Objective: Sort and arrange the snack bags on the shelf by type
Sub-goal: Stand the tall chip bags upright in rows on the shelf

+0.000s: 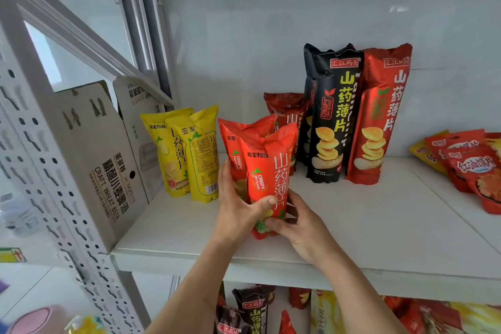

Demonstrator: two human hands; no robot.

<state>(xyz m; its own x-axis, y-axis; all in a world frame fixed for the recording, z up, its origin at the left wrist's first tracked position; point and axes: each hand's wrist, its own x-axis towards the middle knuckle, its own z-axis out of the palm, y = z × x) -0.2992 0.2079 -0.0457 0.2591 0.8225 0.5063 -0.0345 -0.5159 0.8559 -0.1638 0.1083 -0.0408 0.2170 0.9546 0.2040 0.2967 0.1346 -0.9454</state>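
Your left hand (238,206) and right hand (295,221) both grip the low end of the front orange bag (267,171), standing on the shelf (379,225) among its orange mates. Left to right, the yellow bags (187,152) stand paired, then the orange group you hold, then the tall black bags (329,116) and tall red bag (379,116). I judge the sorting well along; the flat red pouches (471,165) at far right lie heaped, unsorted.

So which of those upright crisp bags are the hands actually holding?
The front orange-red yam crisp bag, nearest the shelf edge: the left hand and right hand grip its lower part. The yellow bags and tall black bag stand untouched.
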